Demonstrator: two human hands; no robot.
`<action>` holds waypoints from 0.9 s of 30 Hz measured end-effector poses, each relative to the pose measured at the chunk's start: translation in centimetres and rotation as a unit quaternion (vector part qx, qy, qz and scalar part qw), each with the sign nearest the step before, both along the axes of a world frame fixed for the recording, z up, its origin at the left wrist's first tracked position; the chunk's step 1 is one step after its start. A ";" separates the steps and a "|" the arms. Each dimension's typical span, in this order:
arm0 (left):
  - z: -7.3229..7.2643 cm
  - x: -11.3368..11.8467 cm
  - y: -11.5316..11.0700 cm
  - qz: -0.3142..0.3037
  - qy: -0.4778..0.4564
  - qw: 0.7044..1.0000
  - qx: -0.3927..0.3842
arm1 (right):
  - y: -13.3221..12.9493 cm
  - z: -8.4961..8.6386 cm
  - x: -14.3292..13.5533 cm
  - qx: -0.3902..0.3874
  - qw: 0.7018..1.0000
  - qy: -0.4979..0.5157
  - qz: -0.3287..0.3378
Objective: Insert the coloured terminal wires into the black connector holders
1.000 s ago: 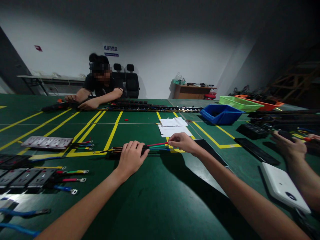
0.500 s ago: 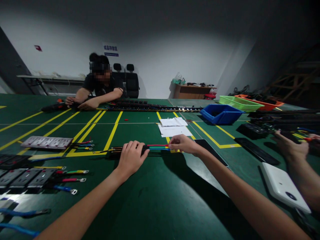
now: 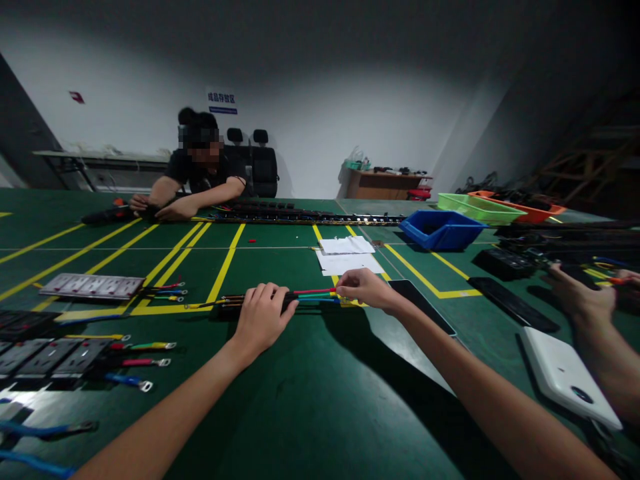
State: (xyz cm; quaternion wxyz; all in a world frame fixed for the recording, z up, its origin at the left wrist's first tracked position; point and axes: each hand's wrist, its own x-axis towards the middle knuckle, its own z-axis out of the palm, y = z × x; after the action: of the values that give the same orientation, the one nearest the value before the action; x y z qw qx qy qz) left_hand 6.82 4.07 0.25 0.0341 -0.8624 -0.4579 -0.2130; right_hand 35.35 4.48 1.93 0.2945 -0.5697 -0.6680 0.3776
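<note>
Red wire (image 3: 314, 291), now lying flatter, closer to the green wire (image 3: 316, 295): my right grip (image 3: 367, 287) is pinching its end, my left grip (image 3: 263, 319) clasping the black strip (image 3: 231, 309).

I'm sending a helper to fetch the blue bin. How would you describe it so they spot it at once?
Start at the green table. Beyond and right of the white papers sits the blue bin. The light green bin and orange bin stand farther back; it alone is blue.

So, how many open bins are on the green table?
3: blue bin nearest, light green bin behind it to the right, orange bin beyond. Others may be hidden.
</note>
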 end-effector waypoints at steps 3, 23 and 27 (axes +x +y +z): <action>0.0 0.0 0.0 -0.001 -0.002 1.000 -0.002 | 0.0 0.0 0.2 -0.032 0.999 -0.004 0.036; -0.3 -0.1 0.2 -0.002 0.000 1.000 0.016 | -0.2 0.0 -0.5 -0.045 0.999 0.024 -0.011; -0.3 -0.2 0.2 -0.002 -0.009 1.000 0.012 | -0.3 0.3 -0.5 -0.033 0.999 0.024 -0.023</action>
State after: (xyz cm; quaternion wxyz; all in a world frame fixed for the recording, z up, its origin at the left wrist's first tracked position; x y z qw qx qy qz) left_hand 6.64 4.26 -0.01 0.0394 -0.8610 -0.4538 -0.2264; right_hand 34.87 4.16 2.21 0.3003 -0.5851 -0.6344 0.4062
